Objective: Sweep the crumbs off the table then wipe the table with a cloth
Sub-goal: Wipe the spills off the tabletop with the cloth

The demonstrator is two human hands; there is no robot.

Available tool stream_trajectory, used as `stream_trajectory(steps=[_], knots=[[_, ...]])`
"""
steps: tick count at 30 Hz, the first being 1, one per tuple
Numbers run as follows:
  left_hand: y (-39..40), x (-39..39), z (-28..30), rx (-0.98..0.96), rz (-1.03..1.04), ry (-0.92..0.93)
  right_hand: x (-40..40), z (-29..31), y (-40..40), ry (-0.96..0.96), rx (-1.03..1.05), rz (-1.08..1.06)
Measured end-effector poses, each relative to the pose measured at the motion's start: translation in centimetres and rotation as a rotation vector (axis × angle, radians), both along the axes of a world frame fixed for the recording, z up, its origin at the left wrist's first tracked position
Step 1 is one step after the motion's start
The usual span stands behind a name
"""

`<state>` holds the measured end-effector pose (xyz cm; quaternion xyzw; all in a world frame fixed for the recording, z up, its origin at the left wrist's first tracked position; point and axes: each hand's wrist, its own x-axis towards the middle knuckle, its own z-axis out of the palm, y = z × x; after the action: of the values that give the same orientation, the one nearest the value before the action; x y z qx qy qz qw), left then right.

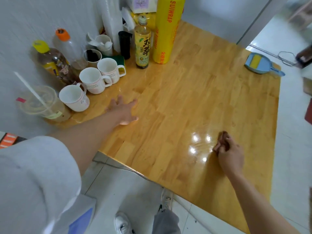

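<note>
On the table [194, 102], mugs [94, 80] and bottles [142, 46] crowd the far-left corner; a dustpan [260, 64] lies far right.

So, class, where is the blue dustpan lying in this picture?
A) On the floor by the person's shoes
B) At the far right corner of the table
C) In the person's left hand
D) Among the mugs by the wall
B: the blue dustpan lies at the far right corner of the table, apart from both hands.
</note>
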<state>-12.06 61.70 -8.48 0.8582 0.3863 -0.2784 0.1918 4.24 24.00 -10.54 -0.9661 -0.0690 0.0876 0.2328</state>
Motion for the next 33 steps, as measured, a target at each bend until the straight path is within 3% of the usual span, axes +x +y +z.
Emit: stream_trajectory(steps=[3, 7, 10, 13, 14, 16, 20, 23, 25, 29, 31, 33], knots=[[-0.2, -0.3, 0.2, -0.004, -0.008, -0.010, -9.5, -0.7, 7.6, 0.078, 0.171, 0.389], [-0.1, -0.5, 0.1, 0.000, -0.008, -0.025, -16.0, -1.4, 11.3, 0.176, 0.145, 0.801], [0.0, -0.8, -0.1, 0.015, -0.023, -0.036, -10.8, -0.7, 7.1, 0.151, 0.146, 0.646], [0.0, -0.7, 0.0, 0.003, -0.013, -0.042, -6.1, -0.1, 1.9, 0.048, 0.072, 0.056], [0.0, -0.6, 0.0, -0.003, -0.007, -0.042, -6.5, -0.1, 1.9, 0.032, 0.031, -0.035], [0.0, -0.7, 0.1, -0.012, 0.001, -0.050, -10.2, -0.6, 5.3, 0.057, 0.023, 0.082], [-0.2, -1.0, -0.1, -0.015, 0.012, -0.085, -19.4, -1.7, 15.9, 0.179, 0.140, 0.705], [0.4, -2.4, 0.0, -0.016, -0.021, -0.194, -18.4, -2.0, 17.4, 0.191, 0.117, 0.943], [1.5, -4.6, 0.3, -0.072, -0.013, -0.304, -13.6, -1.8, 15.2, 0.132, 0.076, 0.844], [3.8, -10.2, 0.7, 0.001, 0.056, -0.288, -3.9, -0.3, 14.8, -0.017, 0.164, 0.144], [4.1, -12.0, 0.6, 0.029, 0.074, -0.224, -5.6, -0.9, 18.0, -0.009, 0.192, 0.246], [4.0, -12.9, 0.4, 0.039, 0.097, -0.190, -10.7, -1.7, 21.8, 0.006, 0.224, 0.593]])
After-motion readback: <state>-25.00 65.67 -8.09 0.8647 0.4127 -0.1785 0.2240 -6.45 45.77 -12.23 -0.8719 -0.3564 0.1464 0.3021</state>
